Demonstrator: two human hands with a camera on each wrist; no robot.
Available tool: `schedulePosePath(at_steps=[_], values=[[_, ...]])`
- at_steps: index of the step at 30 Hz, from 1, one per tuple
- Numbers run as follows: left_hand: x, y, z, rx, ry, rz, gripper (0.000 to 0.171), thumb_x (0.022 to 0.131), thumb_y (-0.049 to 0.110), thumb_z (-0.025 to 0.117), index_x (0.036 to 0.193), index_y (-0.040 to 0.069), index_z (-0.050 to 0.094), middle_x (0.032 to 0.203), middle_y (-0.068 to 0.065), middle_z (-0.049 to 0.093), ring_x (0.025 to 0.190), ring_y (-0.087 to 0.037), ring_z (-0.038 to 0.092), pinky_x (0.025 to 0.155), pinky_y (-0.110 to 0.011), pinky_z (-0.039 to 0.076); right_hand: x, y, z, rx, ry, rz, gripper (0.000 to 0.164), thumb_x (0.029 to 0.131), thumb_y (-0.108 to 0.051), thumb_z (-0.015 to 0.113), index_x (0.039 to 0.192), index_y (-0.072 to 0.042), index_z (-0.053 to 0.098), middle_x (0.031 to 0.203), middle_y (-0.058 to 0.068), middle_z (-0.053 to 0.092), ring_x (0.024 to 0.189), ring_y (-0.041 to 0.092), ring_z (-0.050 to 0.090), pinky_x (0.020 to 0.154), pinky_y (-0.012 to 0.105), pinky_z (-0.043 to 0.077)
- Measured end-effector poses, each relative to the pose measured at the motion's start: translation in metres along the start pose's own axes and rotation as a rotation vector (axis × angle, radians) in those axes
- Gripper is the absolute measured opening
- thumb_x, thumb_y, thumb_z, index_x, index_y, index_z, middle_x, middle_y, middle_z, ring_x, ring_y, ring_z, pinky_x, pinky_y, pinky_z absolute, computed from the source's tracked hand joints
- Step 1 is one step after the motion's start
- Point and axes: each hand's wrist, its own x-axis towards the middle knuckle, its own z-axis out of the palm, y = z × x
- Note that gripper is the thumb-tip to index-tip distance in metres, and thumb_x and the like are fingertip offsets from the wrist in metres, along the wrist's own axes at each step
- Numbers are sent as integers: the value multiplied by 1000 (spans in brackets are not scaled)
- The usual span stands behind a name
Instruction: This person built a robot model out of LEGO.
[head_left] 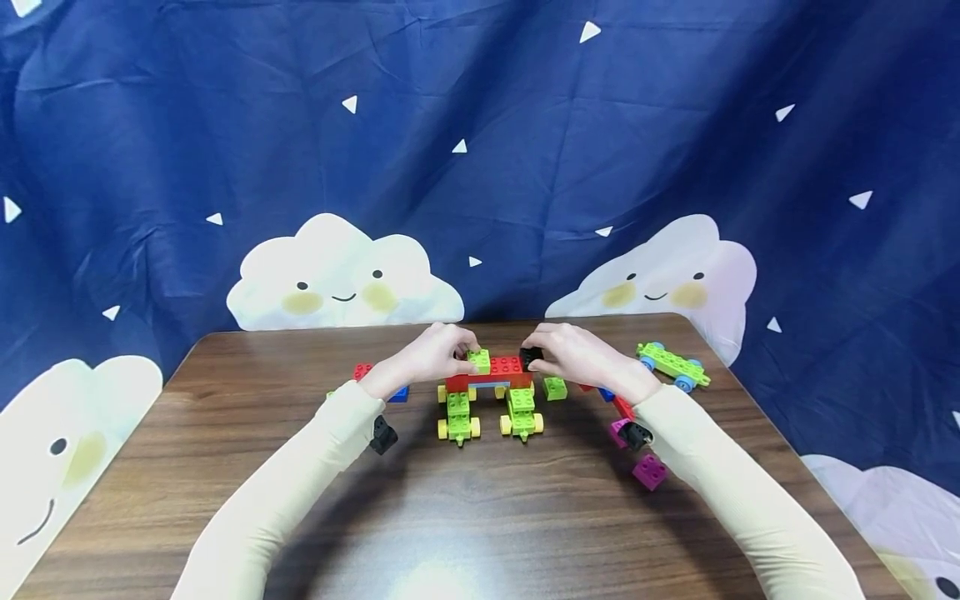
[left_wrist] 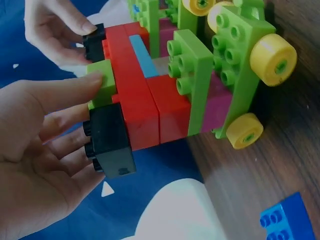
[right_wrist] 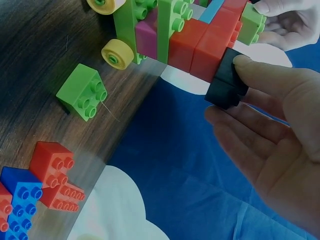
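A toy build of bricks stands near the table's far edge, with red bricks [head_left: 504, 367] across two lime green wheeled bases [head_left: 522, 421]. My left hand [head_left: 435, 360] pinches a lime green brick [left_wrist: 103, 82] on top of the red row, the thumb on its near face. Beside that hand, a black brick [left_wrist: 111, 137] sits at the row's left end. With thumb and fingers, my right hand [head_left: 576, 354] grips another black brick [right_wrist: 227, 80] at the right end, touching the red bricks. Magenta bricks [right_wrist: 146, 36] show between the bases and the upper green pieces.
A loose lime green brick [head_left: 555, 388] lies right of the build. Blue [right_wrist: 21, 200] and red bricks [right_wrist: 50, 162] are grouped farther right, near magenta ones [head_left: 649, 472]. A green car base [head_left: 672, 364] with blue wheels stands at the far right. Leftward lies a black brick [head_left: 383, 435].
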Motion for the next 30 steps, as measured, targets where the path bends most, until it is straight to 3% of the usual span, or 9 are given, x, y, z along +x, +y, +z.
schedulePosePath(at_steps=[7, 11, 21, 30], values=[[0, 4, 3, 69, 54, 41, 24, 82, 17, 81, 98, 1, 72, 95, -11, 76, 81, -19, 69, 78, -32, 57, -2, 0, -1, -10, -3, 11, 25, 89, -19, 73, 109, -3, 71, 101, 9, 71, 87, 22, 68, 78, 38, 57], [-1, 5, 4, 82, 67, 22, 26, 81, 19, 82, 99, 2, 73, 93, -10, 75, 78, -17, 65, 76, -32, 56, -1, -1, -1, -11, -4, 11, 25, 89, -20, 74, 109, -4, 71, 100, 9, 71, 87, 22, 68, 78, 39, 57], [-4, 1, 5, -1, 61, -31, 29, 81, 19, 82, 103, 3, 73, 100, -11, 76, 86, -18, 70, 84, -33, 58, -5, 6, -4, 43, -48, 80, 34, 91, -26, 71, 118, -5, 70, 110, 9, 72, 99, 23, 68, 89, 43, 57], [-4, -2, 7, -64, 64, -58, 29, 80, 19, 83, 103, 4, 73, 101, -10, 76, 89, -19, 71, 85, -32, 58, -23, 32, -10, 154, 11, 196, 32, 96, -26, 64, 119, -4, 69, 115, 14, 73, 102, 28, 69, 92, 47, 55]])
